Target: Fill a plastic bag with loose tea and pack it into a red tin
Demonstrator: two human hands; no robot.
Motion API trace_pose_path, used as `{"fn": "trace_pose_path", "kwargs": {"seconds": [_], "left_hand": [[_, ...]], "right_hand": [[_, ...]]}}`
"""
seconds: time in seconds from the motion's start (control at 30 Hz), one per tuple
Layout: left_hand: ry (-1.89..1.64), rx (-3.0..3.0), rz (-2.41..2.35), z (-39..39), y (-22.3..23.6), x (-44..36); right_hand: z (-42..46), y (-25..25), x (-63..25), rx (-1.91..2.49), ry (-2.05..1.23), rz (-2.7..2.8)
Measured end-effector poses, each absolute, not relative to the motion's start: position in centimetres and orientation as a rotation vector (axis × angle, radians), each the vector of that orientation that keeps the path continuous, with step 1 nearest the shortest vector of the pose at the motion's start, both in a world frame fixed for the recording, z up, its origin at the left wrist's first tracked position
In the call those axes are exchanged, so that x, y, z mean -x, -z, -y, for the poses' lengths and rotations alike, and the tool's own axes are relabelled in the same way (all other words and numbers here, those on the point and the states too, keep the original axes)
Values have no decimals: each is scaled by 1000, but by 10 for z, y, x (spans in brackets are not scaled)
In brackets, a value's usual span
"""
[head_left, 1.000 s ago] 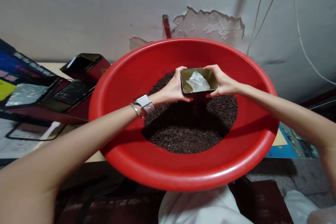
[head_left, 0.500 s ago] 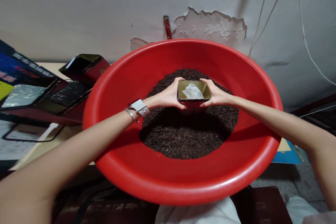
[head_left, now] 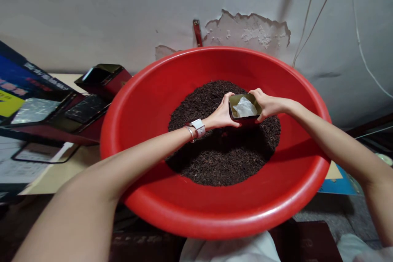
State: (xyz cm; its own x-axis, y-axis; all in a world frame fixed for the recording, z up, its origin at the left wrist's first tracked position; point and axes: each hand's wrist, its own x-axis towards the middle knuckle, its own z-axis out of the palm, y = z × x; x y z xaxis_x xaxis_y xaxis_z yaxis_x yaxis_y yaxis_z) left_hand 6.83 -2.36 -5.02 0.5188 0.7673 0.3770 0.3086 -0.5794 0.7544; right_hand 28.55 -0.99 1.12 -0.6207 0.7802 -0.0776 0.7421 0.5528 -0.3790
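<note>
My left hand [head_left: 225,113] and my right hand [head_left: 266,104] grip opposite ends of an open rectangular tin [head_left: 245,120], fingers and thumbs wrapped round its sides. Inside it, a clear plastic bag [head_left: 245,107] shows below the rim. Both hands are over a big red plastic basin [head_left: 211,217]. Dark loose tea leaves [head_left: 215,168] lie heaped in the basin's bottom, partly shaded beneath the tin. A watch with a pale strap and a bracelet are on my left wrist. The tin's underside is hidden from view.
Left of the basin stand several dark red tins [head_left: 104,80], open at the top, with a blue and yellow box [head_left: 18,77] behind them. A black frame-like lid [head_left: 46,152] lies on papers. Cords [head_left: 316,16] hang along the peeling wall [head_left: 107,12] behind.
Both hands have carried the tin to the right across the basin, and it has tilted slightly. My left forearm reaches further over the basin.
</note>
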Motion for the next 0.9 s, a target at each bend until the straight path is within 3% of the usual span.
{"fn": "trace_pose_path", "kwargs": {"seconds": [0.3, 0.6, 0.9], "left_hand": [[-741, -2311, -899, 48, 37, 2], [-1015, -2275, -806, 21, 36, -51], [-745, -2302, -842, 37, 46, -8]], "right_hand": [[42, 14, -233, 980, -474, 2573], [21, -28, -276, 975, -371, 2604], [31, 14, -241, 994, -513, 2542]]}}
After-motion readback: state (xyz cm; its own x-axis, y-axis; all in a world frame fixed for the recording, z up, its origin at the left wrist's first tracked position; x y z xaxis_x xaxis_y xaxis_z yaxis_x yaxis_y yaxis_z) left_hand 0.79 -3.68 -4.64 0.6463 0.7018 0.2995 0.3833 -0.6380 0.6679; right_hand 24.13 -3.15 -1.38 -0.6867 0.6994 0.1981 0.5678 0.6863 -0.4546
